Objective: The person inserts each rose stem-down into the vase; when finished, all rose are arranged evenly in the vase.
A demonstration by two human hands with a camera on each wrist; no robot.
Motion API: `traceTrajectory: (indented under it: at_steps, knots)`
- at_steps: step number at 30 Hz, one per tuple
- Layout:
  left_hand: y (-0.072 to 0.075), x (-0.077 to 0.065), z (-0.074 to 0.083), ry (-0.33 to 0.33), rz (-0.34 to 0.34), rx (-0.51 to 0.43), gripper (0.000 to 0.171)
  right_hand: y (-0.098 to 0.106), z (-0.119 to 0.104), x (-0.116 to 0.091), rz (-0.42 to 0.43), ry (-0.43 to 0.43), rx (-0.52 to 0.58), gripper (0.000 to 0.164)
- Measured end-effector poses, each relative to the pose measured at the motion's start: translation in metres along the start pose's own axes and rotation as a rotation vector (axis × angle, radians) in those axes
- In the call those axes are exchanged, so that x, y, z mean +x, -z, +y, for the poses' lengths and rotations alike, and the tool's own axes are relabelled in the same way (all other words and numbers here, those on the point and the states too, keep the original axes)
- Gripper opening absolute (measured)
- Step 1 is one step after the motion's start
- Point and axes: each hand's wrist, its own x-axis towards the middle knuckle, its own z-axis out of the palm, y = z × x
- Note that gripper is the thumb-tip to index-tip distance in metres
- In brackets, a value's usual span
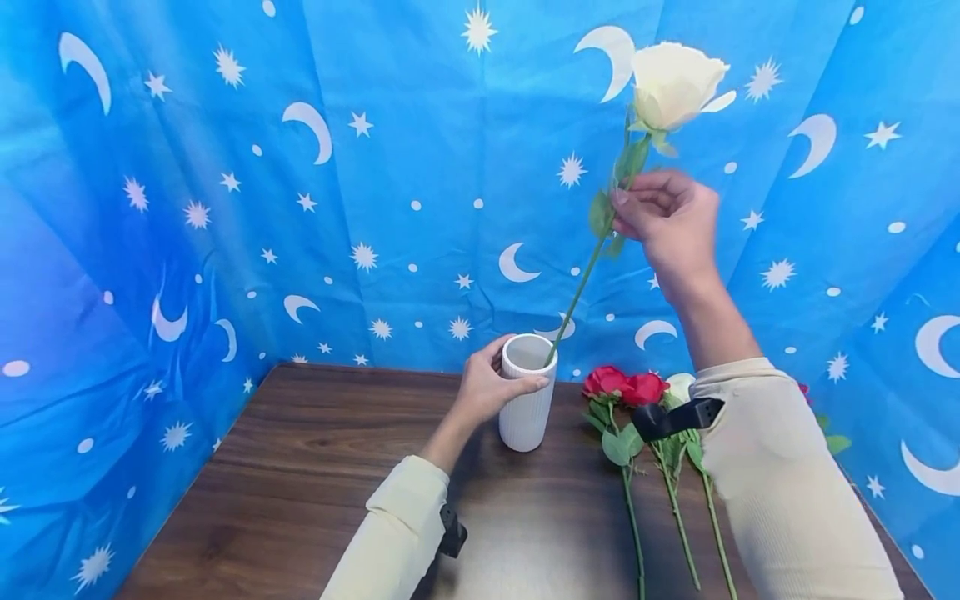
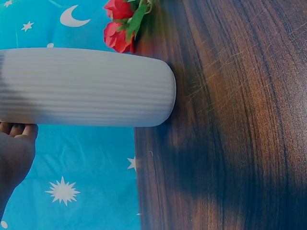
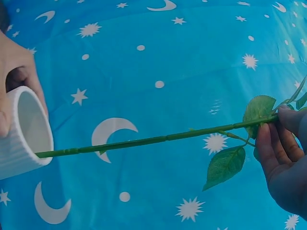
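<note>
A white ribbed vase (image 1: 527, 417) stands upright on the wooden table. My left hand (image 1: 487, 385) grips it near the rim, thumb across the front and fingers around the far side. High on the right, my right hand (image 1: 675, 229) pinches the stem of a white rose (image 1: 675, 87) just below its upper leaves. The stem (image 3: 144, 142) slants down to the left, and its lower end is inside the vase mouth. In the left wrist view the vase's ribbed side (image 2: 96, 88) fills much of the picture, with only part of the hand showing.
Right of the vase, red roses (image 1: 606, 382) and another white rose (image 1: 679, 388) lie on the table (image 1: 337, 467), stems toward the near edge. My right sleeve partly covers them. A blue cloth (image 1: 420, 125) with moons and stars hangs behind and at both sides.
</note>
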Motion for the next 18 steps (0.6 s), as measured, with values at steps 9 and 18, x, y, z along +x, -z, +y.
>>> traceTrajectory:
  at_steps: [9,18]
  knots:
    - [-0.001,0.001,-0.003,0.005,0.012,0.009,0.079,-0.002,0.019,-0.001,-0.038,0.001,-0.082,0.019]
    - [-0.001,0.002,-0.003,-0.004,0.008,-0.002,0.079,-0.005,0.038,-0.005,-0.037,-0.016,-0.175,0.018]
